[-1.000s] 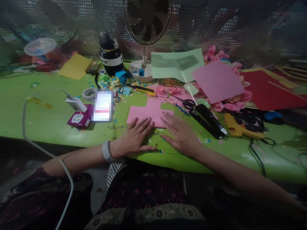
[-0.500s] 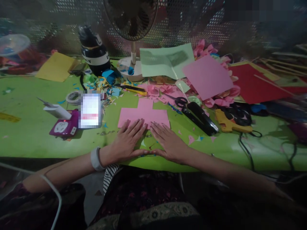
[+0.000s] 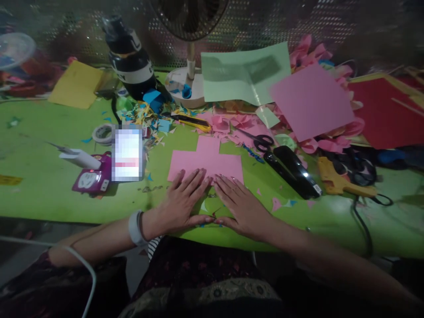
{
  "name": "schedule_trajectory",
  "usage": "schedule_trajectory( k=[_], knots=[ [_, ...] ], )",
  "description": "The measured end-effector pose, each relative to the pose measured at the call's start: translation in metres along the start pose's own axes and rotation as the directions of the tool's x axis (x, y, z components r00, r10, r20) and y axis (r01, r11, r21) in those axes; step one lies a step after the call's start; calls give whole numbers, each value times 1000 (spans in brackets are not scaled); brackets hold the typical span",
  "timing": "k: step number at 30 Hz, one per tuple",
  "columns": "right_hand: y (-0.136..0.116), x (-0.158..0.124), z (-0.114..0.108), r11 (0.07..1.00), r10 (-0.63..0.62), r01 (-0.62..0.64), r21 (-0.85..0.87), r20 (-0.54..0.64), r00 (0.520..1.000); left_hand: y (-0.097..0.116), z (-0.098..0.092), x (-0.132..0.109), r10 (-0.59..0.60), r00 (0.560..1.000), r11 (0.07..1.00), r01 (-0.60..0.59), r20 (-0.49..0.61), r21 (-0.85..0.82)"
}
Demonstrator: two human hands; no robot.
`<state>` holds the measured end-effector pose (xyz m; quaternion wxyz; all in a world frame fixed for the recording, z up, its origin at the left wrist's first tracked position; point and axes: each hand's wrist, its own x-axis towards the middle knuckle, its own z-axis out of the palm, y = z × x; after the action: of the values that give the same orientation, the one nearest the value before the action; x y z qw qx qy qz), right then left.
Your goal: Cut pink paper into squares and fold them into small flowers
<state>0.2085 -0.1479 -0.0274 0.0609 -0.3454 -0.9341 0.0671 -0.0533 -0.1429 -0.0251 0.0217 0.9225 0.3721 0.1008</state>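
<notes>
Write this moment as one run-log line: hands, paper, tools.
left hand: open, touching inverted-T pink paper | right hand: open, touching same paper | right of paper: scissors, black stapler, yellow glue gun

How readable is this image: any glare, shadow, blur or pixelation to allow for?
Head view: dim light, darkest along the bottom, yet left hand, right hand and pink paper read fairly clearly; head view: bright screen broken into pixel blocks, glossy highlight on black stapler, shadow patches on pale green sheet; head view: plastic tub, far left, looks soft.

Scissors [image 3: 263, 142], glue gun [image 3: 328, 175] and paper scraps [image 3: 145, 114] suggest a craft workspace.
</notes>
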Motion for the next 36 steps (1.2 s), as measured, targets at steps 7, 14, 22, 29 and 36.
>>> schedule_trajectory(
  k=[7,14,22,29,36],
  knots=[
    [2,-2,4,999,-33,33,-11,-46,998,3,-8,-1,0,999,1000,0,39,5],
    [1,-2,2,1000,-12,11,-8,-55,998,2,-8,-1,-3,998,1000,4,60,-14],
    [-4,-3,3,1000,23,-24,-17,-66,998,2,-10,0,-14,995,1000,16,95,-22],
    [-4,-2,2,1000,20,-20,1,-32,999,2,-11,1,-23,993,998,29,115,-51],
    [-6,1,-1,999,27,-29,-39,-41,999,3,-8,0,-20,998,999,22,56,-34]
  ],
)
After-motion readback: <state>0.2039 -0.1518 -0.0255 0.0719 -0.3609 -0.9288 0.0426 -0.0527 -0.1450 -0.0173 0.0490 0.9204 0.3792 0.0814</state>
